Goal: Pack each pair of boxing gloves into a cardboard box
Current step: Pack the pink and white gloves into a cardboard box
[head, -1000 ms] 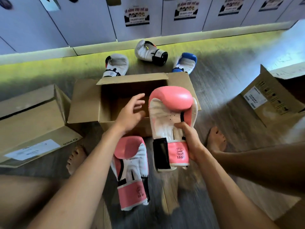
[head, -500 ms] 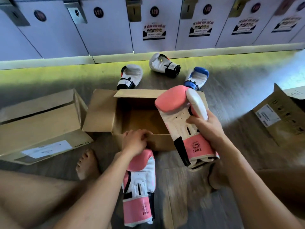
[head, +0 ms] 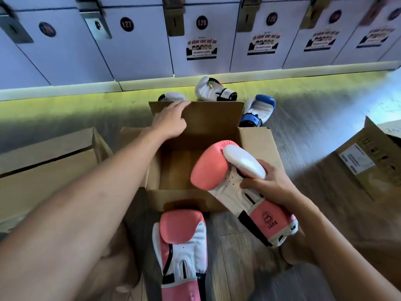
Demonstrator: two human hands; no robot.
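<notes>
Over the cardboard box (head: 178, 198), right hand (head: 271, 185) round glossy pink glove (head: 208, 168)

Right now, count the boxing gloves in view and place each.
5. One pink glove in the right hand over the box; second pink glove on the floor before it; white glove, half-hidden white glove and blue glove behind the box. Its raised flap may hide more.

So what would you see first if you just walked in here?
The big pink boxing glove, gripped by the right hand and tipped over the open cardboard box in the middle of the floor. Its twin, a second pink glove, lies on the floor just in front of the box, while the left hand presses on the far flap.
</notes>
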